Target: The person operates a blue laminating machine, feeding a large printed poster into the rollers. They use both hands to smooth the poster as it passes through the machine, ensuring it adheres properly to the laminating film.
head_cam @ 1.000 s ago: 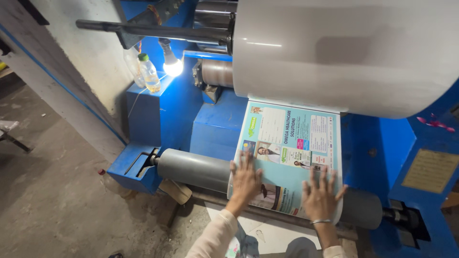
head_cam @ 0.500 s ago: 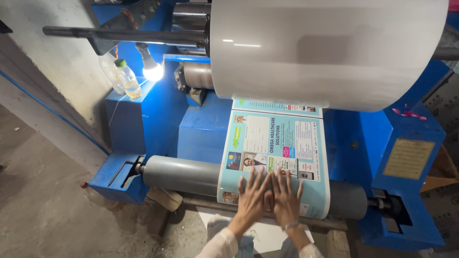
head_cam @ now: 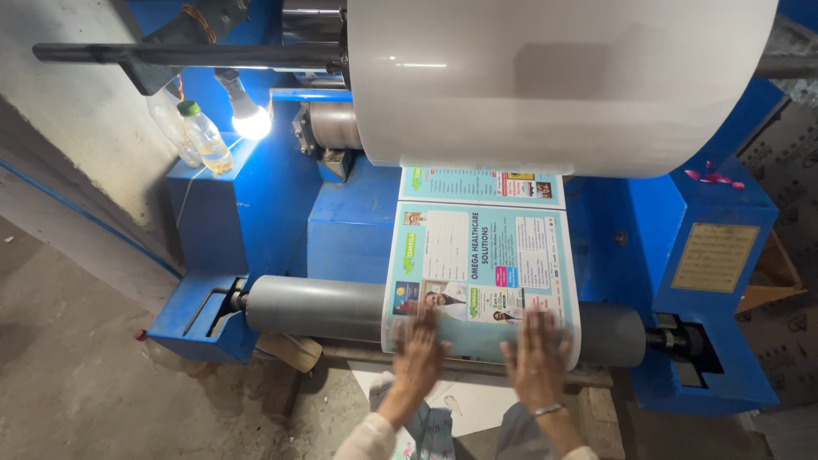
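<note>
A printed light-blue sheet [head_cam: 480, 264] hangs from under a big white roll [head_cam: 554, 77] and wraps over a grey roller [head_cam: 315, 307] of a blue machine. My left hand [head_cam: 417, 358] lies flat on the sheet's lower left part, fingers spread. My right hand [head_cam: 537, 362], a bracelet at its wrist, presses flat on the lower right part. Both hands are blurred by motion and rest about a hand's width apart. Neither holds anything.
A lit bulb [head_cam: 251, 122] and a plastic bottle [head_cam: 204, 136] sit on the blue machine frame [head_cam: 256, 204] at the left. A dark steel shaft [head_cam: 187, 55] sticks out leftward. A wooden block [head_cam: 290, 349] lies under the roller. Concrete floor [head_cam: 77, 375] spreads left.
My hands were close together at the sheet's lower middle half a second ago; now they have slid apart along the roller. The view has shifted slightly.
</note>
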